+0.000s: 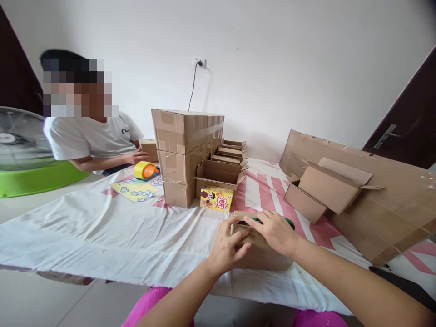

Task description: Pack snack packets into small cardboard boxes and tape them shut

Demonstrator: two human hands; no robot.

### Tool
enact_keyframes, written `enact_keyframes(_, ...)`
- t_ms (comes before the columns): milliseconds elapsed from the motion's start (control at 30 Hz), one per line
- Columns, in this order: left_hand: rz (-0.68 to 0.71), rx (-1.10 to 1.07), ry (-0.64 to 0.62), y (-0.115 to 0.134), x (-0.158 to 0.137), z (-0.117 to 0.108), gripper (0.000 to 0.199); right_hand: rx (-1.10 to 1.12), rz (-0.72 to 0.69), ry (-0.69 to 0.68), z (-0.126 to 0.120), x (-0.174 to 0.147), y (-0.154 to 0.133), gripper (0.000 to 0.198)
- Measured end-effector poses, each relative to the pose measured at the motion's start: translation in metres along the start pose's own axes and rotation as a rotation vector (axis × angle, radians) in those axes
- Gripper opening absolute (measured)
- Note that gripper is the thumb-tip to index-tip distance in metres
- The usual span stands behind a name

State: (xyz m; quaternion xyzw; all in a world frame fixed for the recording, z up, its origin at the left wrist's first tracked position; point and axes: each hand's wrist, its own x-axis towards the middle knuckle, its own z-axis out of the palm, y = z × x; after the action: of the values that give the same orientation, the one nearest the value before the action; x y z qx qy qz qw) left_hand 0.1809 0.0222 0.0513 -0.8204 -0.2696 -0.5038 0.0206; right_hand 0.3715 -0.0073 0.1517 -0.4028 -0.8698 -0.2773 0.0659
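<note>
A closed-looking cardboard box [264, 259] sits at the table's front edge, directly before me. My left hand [227, 247] rests on its top left side, fingers spread and slightly bent. Across the top lies my right hand [272, 229], its fingers bent over a slim tool with green handle parts [290, 223]. Most of that tool is hidden beneath the hand, so its exact kind cannot be told; a dark piece shows near both hands' fingertips. Just beyond the box stands a yellow printed carton [217, 198], against an open cardboard box [218, 172].
Taped cardboard boxes [187, 154] are stacked left of centre, with several open ones behind. Folded cartons [329, 186] lean on a large cardboard sheet [384, 195]. A yellow tape roll [145, 170] lies left, near a co-worker [91, 136] touching a box. A fan [23, 145] stands far left.
</note>
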Motion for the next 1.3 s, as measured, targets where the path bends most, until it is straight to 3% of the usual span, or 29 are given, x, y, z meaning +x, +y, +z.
enact_keyframes(233,-0.010,0.014,-0.055,0.000,0.001,0.000,0.026,-0.192,-0.098,-0.060,-0.014,-0.026,0.017,0.033)
enact_keyframes(467,-0.024,0.005,-0.064,0.001,0.003,0.000,0.024,-0.251,0.008,-0.161,-0.031,-0.094,0.061,0.050)
enact_keyframes(567,-0.019,-0.005,-0.047,0.003,0.004,-0.001,0.023,-0.191,0.098,-0.146,-0.034,-0.109,0.064,0.052)
enact_keyframes(667,-0.001,-0.009,-0.055,0.004,0.004,-0.003,0.024,-0.131,0.145,-0.103,-0.034,-0.096,0.051,0.054)
enact_keyframes(767,0.009,-0.009,-0.078,0.003,0.004,-0.005,0.025,-0.093,0.093,-0.087,-0.028,-0.064,0.031,0.054)
enact_keyframes(933,0.011,-0.001,-0.100,0.001,0.004,-0.006,0.025,-0.170,-0.027,-0.085,-0.017,-0.025,0.012,0.034)
enact_keyframes(1100,-0.006,0.018,-0.098,0.001,0.003,-0.005,0.025,-0.255,-0.062,-0.179,-0.027,-0.040,0.025,0.026)
enact_keyframes(1300,-0.007,0.013,-0.095,0.002,0.003,-0.004,0.026,-0.307,-0.041,-0.216,-0.039,-0.073,0.042,0.044)
